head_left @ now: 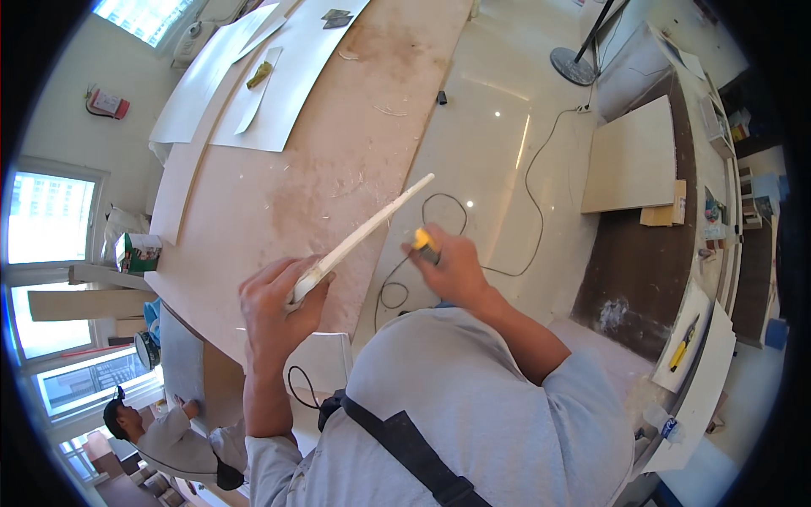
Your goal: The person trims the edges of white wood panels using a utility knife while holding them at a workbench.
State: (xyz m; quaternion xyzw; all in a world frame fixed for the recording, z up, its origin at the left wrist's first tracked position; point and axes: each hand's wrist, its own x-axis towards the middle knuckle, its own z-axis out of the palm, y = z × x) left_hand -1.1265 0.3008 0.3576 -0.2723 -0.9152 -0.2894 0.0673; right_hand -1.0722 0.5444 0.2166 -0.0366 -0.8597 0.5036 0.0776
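Note:
My left hand (280, 306) is closed around the thick end of a pale, whittled wooden stick (373, 221). The stick slants up and to the right, its narrow tip standing free past the edge of the wooden work table (312, 194). Right of the stick and apart from it, my right hand (456, 266) grips a yellow and dark utility knife (425, 243). Its blade cannot be made out, and the fingers are slightly blurred. Thin wood shavings (390, 111) lie scattered over the tabletop.
White sheets (296, 93) and a long wooden strip (205, 139) cover the table's far left. A cable (530, 190) winds across the floor. At right stands a bench with another yellow cutter (678, 351). A co-worker (182, 439) is at the lower left.

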